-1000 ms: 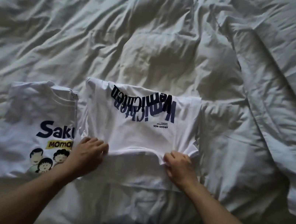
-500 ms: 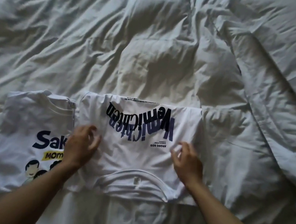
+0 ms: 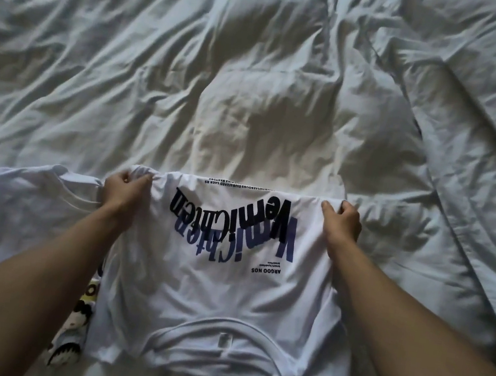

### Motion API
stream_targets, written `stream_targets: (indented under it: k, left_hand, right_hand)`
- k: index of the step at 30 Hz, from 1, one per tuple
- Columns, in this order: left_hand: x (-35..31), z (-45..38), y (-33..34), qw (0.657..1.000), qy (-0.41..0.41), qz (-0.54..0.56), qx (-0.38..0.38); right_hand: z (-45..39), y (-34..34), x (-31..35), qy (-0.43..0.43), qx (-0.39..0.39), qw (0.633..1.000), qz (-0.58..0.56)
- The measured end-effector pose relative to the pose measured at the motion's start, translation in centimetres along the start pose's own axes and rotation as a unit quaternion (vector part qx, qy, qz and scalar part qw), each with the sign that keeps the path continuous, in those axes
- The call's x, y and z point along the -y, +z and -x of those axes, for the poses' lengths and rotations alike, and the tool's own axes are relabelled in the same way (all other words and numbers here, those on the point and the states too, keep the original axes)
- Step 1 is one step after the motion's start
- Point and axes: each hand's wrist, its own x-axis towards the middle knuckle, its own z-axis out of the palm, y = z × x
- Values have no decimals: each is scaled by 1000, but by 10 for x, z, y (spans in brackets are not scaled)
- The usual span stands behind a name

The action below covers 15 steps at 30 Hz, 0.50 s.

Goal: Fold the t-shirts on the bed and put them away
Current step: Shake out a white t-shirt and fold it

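A white t-shirt (image 3: 222, 297) with upside-down black and blue lettering lies folded in front of me on the bed, its collar toward me. My left hand (image 3: 124, 192) grips its far left corner and my right hand (image 3: 339, 226) grips its far right corner, fingers curled round the far folded edge. A second folded white t-shirt (image 3: 31, 212) with a cartoon print lies to the left, partly under my left forearm and the first shirt's edge.
A crumpled white duvet (image 3: 258, 75) covers the whole bed, with deep folds and a long ridge running down the right side (image 3: 474, 142).
Both hands left the shirt's near edge and moved up to its far corners, which they now grip. The shirt's collar has come into view near me.
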Motion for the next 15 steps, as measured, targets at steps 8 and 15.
stream_targets:
  k: [8,15]
  left_hand:
    - [11,-25,-7,997,-22,-33,-63]
    - [17,-26,-3,989,-79,-112,-53]
  right_hand:
    - [-11,-10,-15,7,-53,997,48]
    - [12,-32,-31,11,32,999,30]
